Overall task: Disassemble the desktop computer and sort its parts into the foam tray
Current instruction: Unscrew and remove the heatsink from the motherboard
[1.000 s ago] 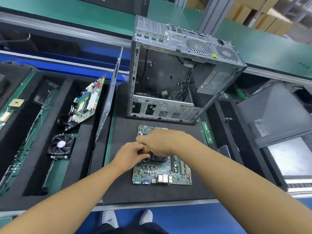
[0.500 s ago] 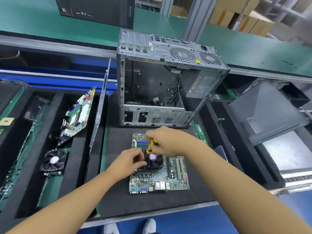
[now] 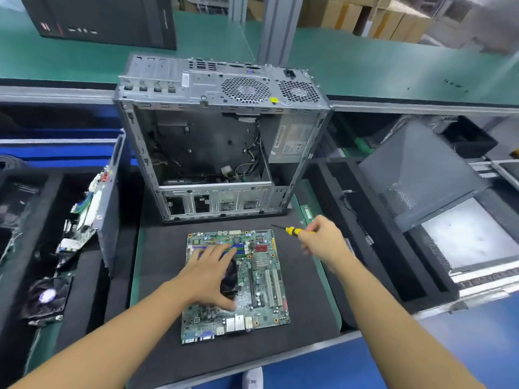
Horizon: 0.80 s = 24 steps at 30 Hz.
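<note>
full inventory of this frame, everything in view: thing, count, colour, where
motherboard: 1, green, flat on the black mat, centre
cooler fan: 1, black, on that motherboard, under the left hand
computer case: 1, grey, open, behind the motherboard
screwdriver: 1, yellow-black handle, in the right hand
second motherboard: 1, green, leaning in the left foam tray
loose fan: 1, black, same tray
upright side panel: 1, grey, left of the case
slanted side panel: 1, dark grey, right
tower PC: 1, black, on the green conveyor
cardboard boxes: several, brown, far right
left hand: spread over the cooler fan
right hand: grips the screwdriver
</note>
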Tool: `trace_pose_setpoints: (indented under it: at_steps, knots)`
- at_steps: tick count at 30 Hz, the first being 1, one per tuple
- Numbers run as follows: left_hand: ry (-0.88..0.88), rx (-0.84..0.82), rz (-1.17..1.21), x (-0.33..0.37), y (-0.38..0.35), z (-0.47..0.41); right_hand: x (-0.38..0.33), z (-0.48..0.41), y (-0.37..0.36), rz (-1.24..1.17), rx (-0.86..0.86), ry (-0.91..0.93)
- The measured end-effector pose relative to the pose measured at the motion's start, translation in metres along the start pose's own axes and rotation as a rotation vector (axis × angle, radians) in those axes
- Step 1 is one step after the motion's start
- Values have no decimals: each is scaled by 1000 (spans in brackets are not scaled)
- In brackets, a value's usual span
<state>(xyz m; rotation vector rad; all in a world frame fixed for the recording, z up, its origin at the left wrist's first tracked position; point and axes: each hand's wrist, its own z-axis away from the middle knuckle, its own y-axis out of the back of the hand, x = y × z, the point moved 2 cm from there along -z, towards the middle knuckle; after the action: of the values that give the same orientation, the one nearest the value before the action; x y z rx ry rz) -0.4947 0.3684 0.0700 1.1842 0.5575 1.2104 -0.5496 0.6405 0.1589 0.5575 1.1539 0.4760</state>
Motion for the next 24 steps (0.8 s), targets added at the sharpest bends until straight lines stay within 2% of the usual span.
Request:
trace_pose_setpoints:
  at_steps: [4,7,10,12,13,15,18,21,24]
  knots:
    - [57,3,-30,17,4,-12,51,-15,-29,-164,112,-181]
    - [87,-24,-57,18,5,-11,75,-20,-47,-27,88,-175]
    - [122,-118,-51,10,4,-6,89,-23,-61,360,-22,-41]
    - [104,-99,-41,5,6,-3,91,-25,-66,621,-36,58]
    - [89,-83,-25,4,8,-2,89,-24,-65,675,-7,68]
    - [61,-39,50,2,13,1,80,-22,-63,699,101,109]
    - [36,49,209,0,27,6,63,-19,-65,709,223,302]
    - [13,94,288,-1,46,6,46,-15,-73,694,188,390]
    - [20,79,341,-5,57,6,28,-12,-85,542,75,457]
